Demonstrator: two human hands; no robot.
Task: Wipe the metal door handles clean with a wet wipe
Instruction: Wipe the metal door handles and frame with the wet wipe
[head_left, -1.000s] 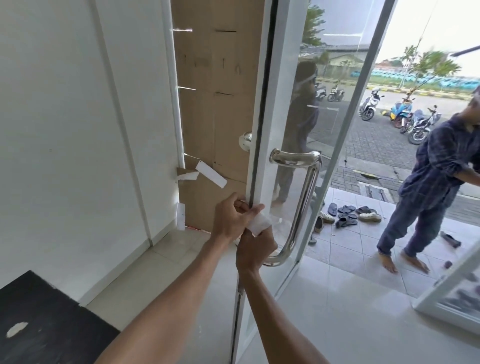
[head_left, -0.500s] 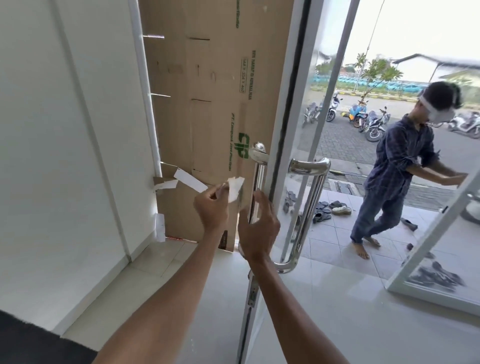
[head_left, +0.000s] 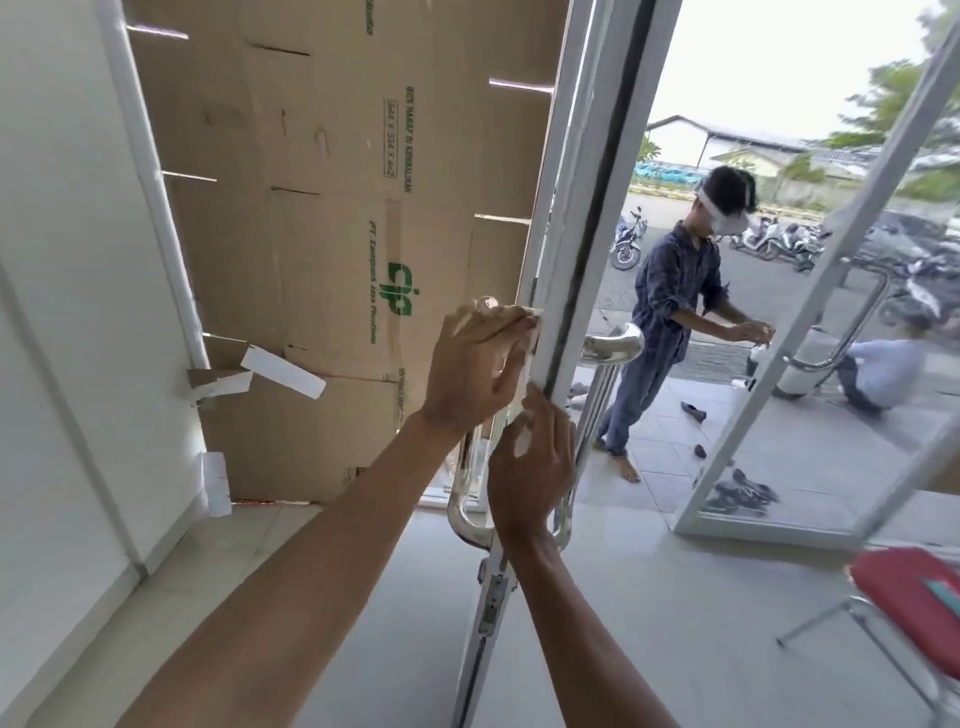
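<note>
cardboard sheet (head_left: 337, 234), far left | green logo (head_left: 400, 288): "cip" | green line beside it starts "PT.", rest too blurry | boxed numbers above: "334" in the middle

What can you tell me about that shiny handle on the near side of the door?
The near handle is a polished, mirror-bright metal tube, upright beside the white door edge, and its lower end curves back into the frame. The left hand covers its top with a white wet wipe. The right hand hides its middle. Motion blur hides the exact grip.
</note>
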